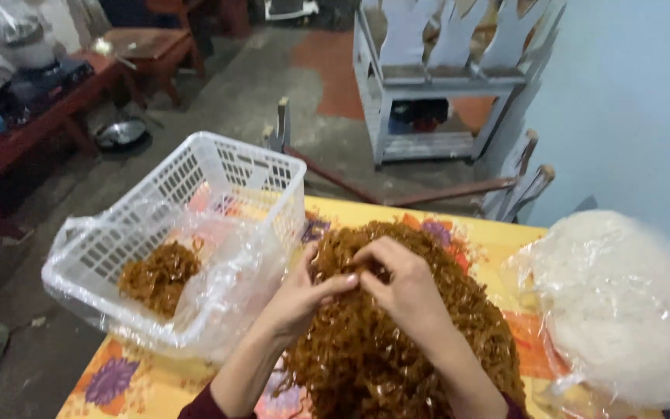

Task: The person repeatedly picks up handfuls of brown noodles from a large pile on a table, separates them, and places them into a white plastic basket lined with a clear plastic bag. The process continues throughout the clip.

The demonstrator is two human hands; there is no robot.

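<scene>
While both hands work at the top of the mound of brown shredded strands (397,341), which sits on the flower-patterned counter (129,388) between the basket and the bag, each grip is pinched together on a small tuft at the crest: left hand (304,291) and right hand (401,283) meet fingertip to fingertip. Strands look thin, curly, tangled, somewhat glossy; judged light, soft and clingy, likely to come away in clumps rather than singly. Best hold appears to be a shallow pinch at the loose top, not a deep scoop. A smaller portion (158,273) of the same material lies in the white plastic basket (219,167), lined with clear film, just left of the mound. A clear bag of pale, white material (622,310) rests at the right.
</scene>
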